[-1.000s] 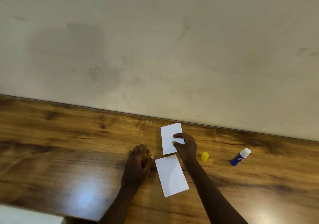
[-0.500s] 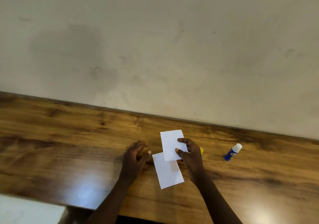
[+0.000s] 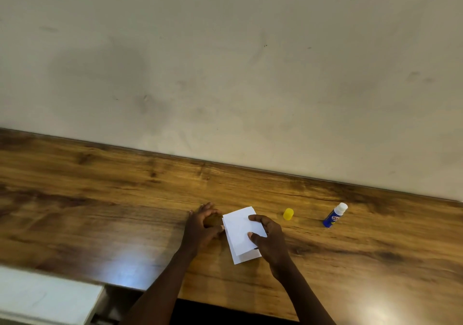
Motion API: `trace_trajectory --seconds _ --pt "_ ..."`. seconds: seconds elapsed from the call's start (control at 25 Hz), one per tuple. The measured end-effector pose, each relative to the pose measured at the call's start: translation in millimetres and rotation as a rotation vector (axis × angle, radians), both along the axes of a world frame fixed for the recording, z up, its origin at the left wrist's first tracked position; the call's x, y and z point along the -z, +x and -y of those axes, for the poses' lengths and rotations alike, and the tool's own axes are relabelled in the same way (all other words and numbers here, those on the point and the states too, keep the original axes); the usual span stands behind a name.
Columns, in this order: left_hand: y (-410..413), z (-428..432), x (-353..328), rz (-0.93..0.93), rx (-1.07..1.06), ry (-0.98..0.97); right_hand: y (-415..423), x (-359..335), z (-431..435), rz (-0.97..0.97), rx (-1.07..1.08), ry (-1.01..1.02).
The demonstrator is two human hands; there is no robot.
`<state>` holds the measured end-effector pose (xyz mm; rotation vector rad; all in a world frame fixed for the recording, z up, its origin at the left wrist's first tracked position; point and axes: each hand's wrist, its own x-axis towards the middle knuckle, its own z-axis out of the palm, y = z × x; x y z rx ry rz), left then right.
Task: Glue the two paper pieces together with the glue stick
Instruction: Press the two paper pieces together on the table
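**Upper sheet comes down on lower one**

Head camera: Your right hand grips the upper paper piece by its right edge. The forefinger and thumb are curled onto its top face, and it lies over the lower paper piece. Only a strip of the lower piece shows, on the side nearest your wrist.

Your left hand sits curled just beside the sheets' left edge. It cannot be told whether its thumb pins the paper.

The glue stick lies uncapped on the table, well apart to the right of your right hand. Its yellow cap stands between them.

The step in hand looks like seating the sheets. Slide the upper piece toward your wrist until the strip closes and the left edges line up. Then flatten your fingers and rub outward from the middle. Glue grabs fast, so square up before you press.
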<state>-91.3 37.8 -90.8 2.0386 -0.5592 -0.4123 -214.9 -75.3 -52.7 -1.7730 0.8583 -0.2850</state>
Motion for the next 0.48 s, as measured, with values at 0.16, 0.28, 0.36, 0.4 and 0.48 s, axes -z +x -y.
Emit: trace_trajectory --seconds 0.16,0.28,0.36,0.4,0.48 --pt "0 1 0 0.057 0.024 0.033 -2 6 1 -0.022 -0.013 -0.024" --pt "0 0 2 0.075 0.035 0.040 -4 10 1 -0.049 -0.020 -0.036" --pt "0 1 4 0.094 0.052 0.057 -4 12 1 -0.054 -0.020 -0.039" --pt "0 1 5 0.103 0.059 0.065 -4 12 1 -0.055 -0.018 -0.038" --pt "1 1 6 0.123 0.062 0.080 -3 12 1 -0.058 -0.020 -0.038"
